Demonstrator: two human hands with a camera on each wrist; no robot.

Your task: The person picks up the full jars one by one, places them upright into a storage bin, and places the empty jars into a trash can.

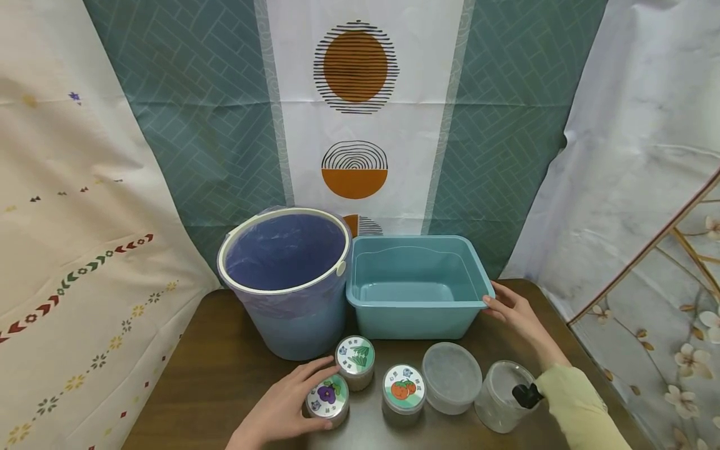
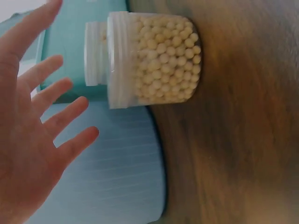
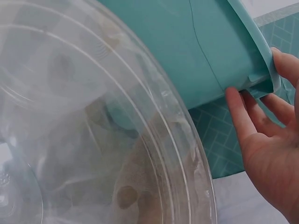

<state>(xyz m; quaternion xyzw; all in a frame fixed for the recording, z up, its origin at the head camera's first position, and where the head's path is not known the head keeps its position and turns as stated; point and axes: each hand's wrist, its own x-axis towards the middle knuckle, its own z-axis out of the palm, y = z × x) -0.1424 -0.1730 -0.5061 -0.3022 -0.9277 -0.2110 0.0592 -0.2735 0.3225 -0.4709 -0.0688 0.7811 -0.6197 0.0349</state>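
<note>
Left hand: We had the left hand (image 1: 281,403) around one side of a short, round jar with a purple-flower lid (image 1: 328,395), fingers spread; we could not tell whether they touched it.
Right hand: We had the right hand (image 1: 517,317) clamped on the rim of a teal, rectangular plastic basin (image 1: 413,322) at its right end, well apart from the left.
Jar position: The purple-flower jar stood on the dark brown wooden desk (image 1: 214,381), just beside a short, round jar with a green-vegetable lid (image 1: 355,355).
Wrist view: We saw a clear, round jar of pale yellow balls (image 2: 163,60) near the left fingers, but could not tell which lid it bore.
Other containers: To the right stood a round jar with an orange-fruit lid (image 1: 403,387), a frosted, round plastic tub (image 1: 451,378) and a clear, cylindrical plastic jar (image 1: 500,409) with a black, heart-shaped piece (image 1: 526,395).
Bucket: A blue, cream-rimmed, bag-lined bucket (image 1: 304,325) stood just left of the basin.
Step in hand: We judged it to be positioning: basin steadied, jar approached.
Next move: We judged that it called for curling the left fingers and thumb around the purple-flower jar without knocking its green-lidded neighbour.
</note>
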